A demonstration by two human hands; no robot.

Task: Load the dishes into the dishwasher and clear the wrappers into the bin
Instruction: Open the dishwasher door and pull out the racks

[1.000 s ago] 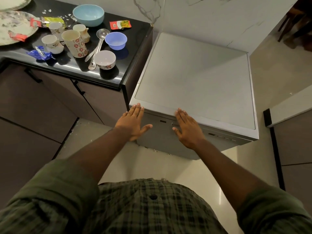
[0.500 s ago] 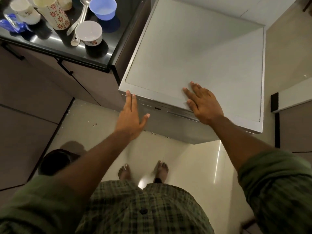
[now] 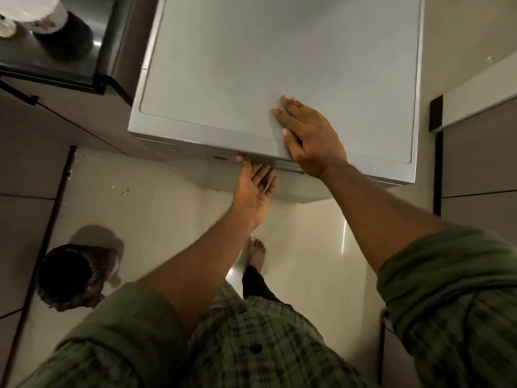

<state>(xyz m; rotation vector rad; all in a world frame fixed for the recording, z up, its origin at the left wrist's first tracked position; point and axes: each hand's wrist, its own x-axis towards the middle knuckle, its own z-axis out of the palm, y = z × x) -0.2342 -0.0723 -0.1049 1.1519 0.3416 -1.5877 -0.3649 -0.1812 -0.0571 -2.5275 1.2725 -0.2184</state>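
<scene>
- Head view: a person in a green checked shirt stood over a grey dishwasher [image 3: 251, 65], seen from almost straight above, its door closed.
- The right hand [image 3: 313, 135] lay flat on the dishwasher's top near the front edge, fingers straight and close together, holding nothing.
- The left hand [image 3: 253, 189] reached up to the front face just beneath the top's lip, palm turned up; its fingertips met the dark gap there, and whether they hooked into it could not be made out.
- The dishwasher stood just beside a dark counter [image 3: 56, 68] at upper left, where a white cup [image 3: 33, 12] showed only in part at the frame's edge.
- A dark round bin [image 3: 72, 275] sat on the pale floor [image 3: 307, 261] at lower left, well apart from the dishwasher.
- One bare foot [image 3: 256, 252] showed on the floor between the person's arms.
</scene>
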